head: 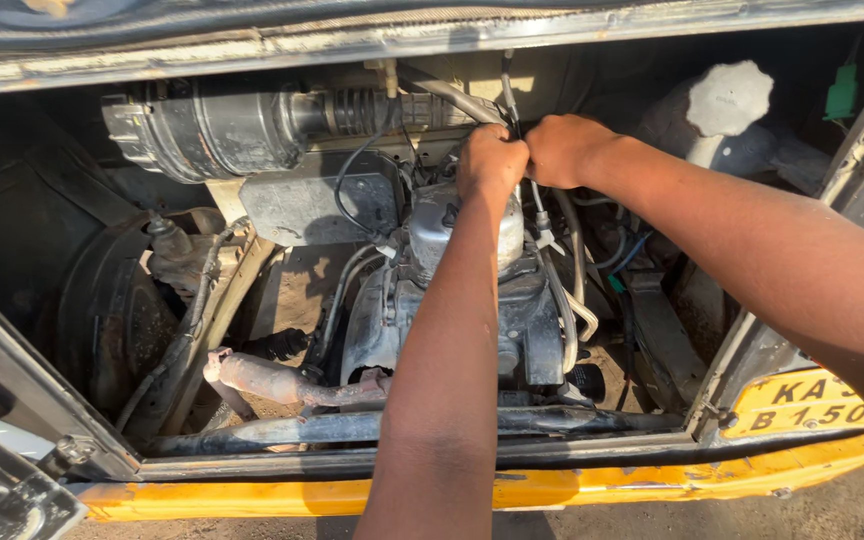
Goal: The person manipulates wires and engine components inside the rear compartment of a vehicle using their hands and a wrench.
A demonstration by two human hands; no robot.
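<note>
Hands [527, 155] | both clenched on thin black cable [508, 95] (taut) | ribbed metal engine [452, 230] below

One sign shows: a yellow number plate [794, 402] with black characters, rectangular and slightly tilted, low and well to the right of the fingers [508, 150], partly hidden behind the right forearm.

In the open engine bay, the engine [472, 300] sits in the middle, the air-filter canister [202, 130] above and left of it, the reservoir cap [727, 100] to the upper right, the exhaust pipe [292, 380] low in front, and both hands meet above the engine.
</note>
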